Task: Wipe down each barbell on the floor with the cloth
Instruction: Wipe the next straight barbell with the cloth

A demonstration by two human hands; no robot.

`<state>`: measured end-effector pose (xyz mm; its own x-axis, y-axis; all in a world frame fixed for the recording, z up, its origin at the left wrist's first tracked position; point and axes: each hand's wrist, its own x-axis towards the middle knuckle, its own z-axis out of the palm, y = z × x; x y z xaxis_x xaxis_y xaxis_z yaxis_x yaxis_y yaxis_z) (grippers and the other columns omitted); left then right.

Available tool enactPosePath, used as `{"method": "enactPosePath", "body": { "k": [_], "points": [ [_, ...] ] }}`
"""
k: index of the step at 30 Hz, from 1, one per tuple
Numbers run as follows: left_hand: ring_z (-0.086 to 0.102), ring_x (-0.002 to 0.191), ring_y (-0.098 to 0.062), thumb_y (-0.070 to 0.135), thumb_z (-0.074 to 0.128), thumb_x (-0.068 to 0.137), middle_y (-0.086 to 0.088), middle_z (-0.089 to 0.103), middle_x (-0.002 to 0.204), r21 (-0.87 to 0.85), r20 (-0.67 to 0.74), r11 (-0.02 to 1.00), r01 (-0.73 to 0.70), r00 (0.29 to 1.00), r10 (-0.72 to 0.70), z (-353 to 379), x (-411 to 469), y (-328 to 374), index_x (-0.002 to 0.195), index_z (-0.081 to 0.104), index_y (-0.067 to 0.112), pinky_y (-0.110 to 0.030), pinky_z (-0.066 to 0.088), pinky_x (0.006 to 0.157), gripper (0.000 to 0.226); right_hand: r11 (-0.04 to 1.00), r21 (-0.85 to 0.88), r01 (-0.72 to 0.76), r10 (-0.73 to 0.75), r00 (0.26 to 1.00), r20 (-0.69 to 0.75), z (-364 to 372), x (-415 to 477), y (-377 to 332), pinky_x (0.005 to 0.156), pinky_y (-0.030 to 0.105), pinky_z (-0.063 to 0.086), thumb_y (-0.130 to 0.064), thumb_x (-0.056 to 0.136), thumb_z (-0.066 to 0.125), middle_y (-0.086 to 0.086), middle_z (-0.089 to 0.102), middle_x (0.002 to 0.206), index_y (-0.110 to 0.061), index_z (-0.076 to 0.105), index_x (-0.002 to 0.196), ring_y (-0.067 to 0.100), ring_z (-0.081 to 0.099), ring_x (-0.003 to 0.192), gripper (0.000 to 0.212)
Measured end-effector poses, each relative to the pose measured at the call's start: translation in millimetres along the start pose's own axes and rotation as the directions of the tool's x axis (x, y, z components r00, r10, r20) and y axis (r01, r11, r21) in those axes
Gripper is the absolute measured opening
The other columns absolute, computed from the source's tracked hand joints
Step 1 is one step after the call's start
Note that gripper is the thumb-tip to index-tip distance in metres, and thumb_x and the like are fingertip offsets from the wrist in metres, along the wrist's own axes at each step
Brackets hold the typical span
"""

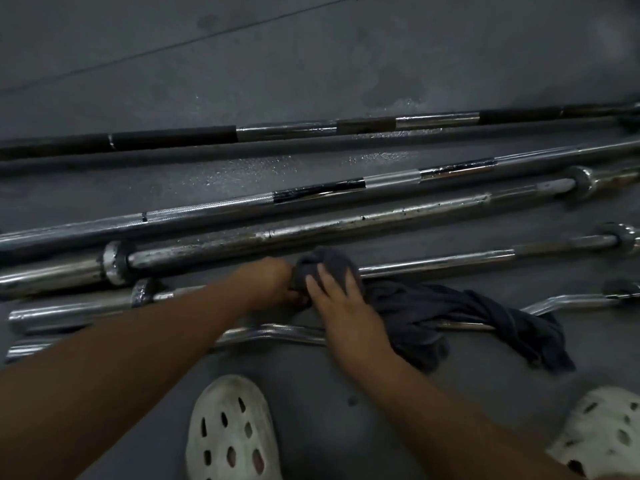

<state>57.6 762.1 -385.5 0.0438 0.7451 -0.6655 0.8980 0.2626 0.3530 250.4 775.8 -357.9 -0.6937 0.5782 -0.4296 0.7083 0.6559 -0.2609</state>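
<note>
Several chrome barbells lie side by side on the grey floor. A dark grey cloth (450,313) is bunched around the thin straight barbell (440,263) near me and trails to the right over the curl bar (277,332). My left hand (270,282) grips that thin barbell just left of the cloth bunch. My right hand (336,296) grips the cloth wrapped around the same bar. The bar's middle is hidden under cloth and hands.
Beyond lie a spotted thick barbell (346,225), a knurled barbell (214,206) and a black-banded barbell (291,129). My white clogs (232,431) (602,431) stand on the floor (311,57) near the bottom edge. A wet patch glistens between the far bars.
</note>
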Motion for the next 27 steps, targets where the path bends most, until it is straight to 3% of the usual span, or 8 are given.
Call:
{"method": "enactPosePath", "body": {
  "k": [2,5,7,12,17,21,23,27],
  "points": [
    [0.065,0.1,-0.024,0.063,0.066,0.08,-0.004,0.07,0.111,-0.018,0.05,1.0,0.012,0.999,-0.011,-9.2,3.5,-1.0,0.112,0.064,0.025,-0.029,0.048,0.077,0.049,1.0,-0.012,0.023,-0.023,1.0,0.009,-10.5,-2.1,28.0,0.1,0.046,0.049,-0.006,0.093,0.044,-0.012,0.001,0.165,-0.032,0.011,0.157,0.032,0.009,0.15,0.076],
    [0.064,0.1,-0.027,0.06,0.057,0.088,-0.002,0.066,0.11,0.216,-0.246,0.973,0.078,0.969,-0.023,10.4,-12.7,6.3,0.111,0.052,0.025,-0.033,0.042,0.07,0.043,0.942,0.037,-0.333,0.335,0.937,-0.101,-15.6,-8.4,89.5,0.103,0.05,0.046,-0.005,0.089,0.052,-0.009,0.009,0.165,-0.029,0.017,0.156,0.033,0.014,0.149,0.079],
    [0.063,0.101,-0.028,0.05,0.054,0.093,-0.004,0.065,0.11,0.254,-0.293,0.964,0.074,0.956,0.004,20.4,-17.0,15.6,0.11,0.047,0.021,-0.033,0.04,0.069,0.033,0.908,0.027,-0.418,0.418,0.9,-0.123,-10.5,-5.2,77.0,0.107,0.049,0.043,-0.005,0.09,0.051,-0.006,0.006,0.166,-0.026,0.015,0.157,0.038,0.012,0.148,0.079],
    [0.063,0.089,-0.021,0.051,0.068,0.081,-0.005,0.07,0.105,-0.042,0.143,0.999,0.021,0.99,-0.015,-17.2,7.5,7.3,0.104,0.067,0.023,-0.025,0.043,0.072,0.036,0.999,0.021,0.039,-0.039,0.999,-0.005,-5.9,-4.6,28.7,0.097,0.044,0.05,-0.006,0.091,0.048,-0.011,0.002,0.165,-0.033,0.014,0.156,0.033,0.005,0.151,0.079],
    [0.06,0.101,-0.029,0.046,0.059,0.089,-0.006,0.063,0.108,0.192,-0.337,0.981,0.037,0.941,0.03,22.6,-15.4,20.7,0.106,0.047,0.02,-0.036,0.044,0.074,0.033,0.924,0.069,-0.375,0.38,0.922,-0.081,-15.4,-9.2,84.3,0.108,0.049,0.041,-0.011,0.088,0.059,-0.01,0.003,0.165,-0.029,0.014,0.156,0.036,0.004,0.15,0.084],
    [0.063,0.102,-0.026,0.038,0.064,0.086,-0.008,0.067,0.114,0.044,0.053,0.999,0.015,0.998,-0.017,-3.0,8.6,14.4,0.115,0.058,0.021,-0.03,0.047,0.08,0.035,0.997,0.063,-0.046,0.045,0.999,0.014,-9.2,-7.2,30.8,0.105,0.042,0.045,-0.006,0.09,0.05,-0.01,-0.002,0.165,-0.032,0.011,0.157,0.034,0.001,0.151,0.081],
    [0.064,0.099,-0.025,0.039,0.066,0.084,-0.007,0.068,0.112,0.037,0.105,0.999,0.015,0.994,-0.019,-16.4,12.9,15.4,0.112,0.061,0.022,-0.029,0.047,0.078,0.034,0.999,0.044,0.009,-0.009,1.0,0.01,-16.2,-9.5,48.7,0.1,0.043,0.048,-0.006,0.088,0.051,-0.013,0.0,0.165,-0.035,0.013,0.156,0.03,0.004,0.151,0.083],
    [0.062,0.101,-0.03,0.041,0.057,0.09,-0.007,0.063,0.113,0.286,-0.233,0.957,0.056,0.972,0.013,10.9,-9.2,28.1,0.111,0.046,0.021,-0.033,0.042,0.073,0.031,0.914,0.111,-0.389,0.398,0.915,-0.071,-18.8,-8.9,86.2,0.109,0.048,0.041,-0.013,0.087,0.058,-0.011,0.004,0.165,-0.03,0.015,0.156,0.034,0.003,0.15,0.084]
  ]
}}
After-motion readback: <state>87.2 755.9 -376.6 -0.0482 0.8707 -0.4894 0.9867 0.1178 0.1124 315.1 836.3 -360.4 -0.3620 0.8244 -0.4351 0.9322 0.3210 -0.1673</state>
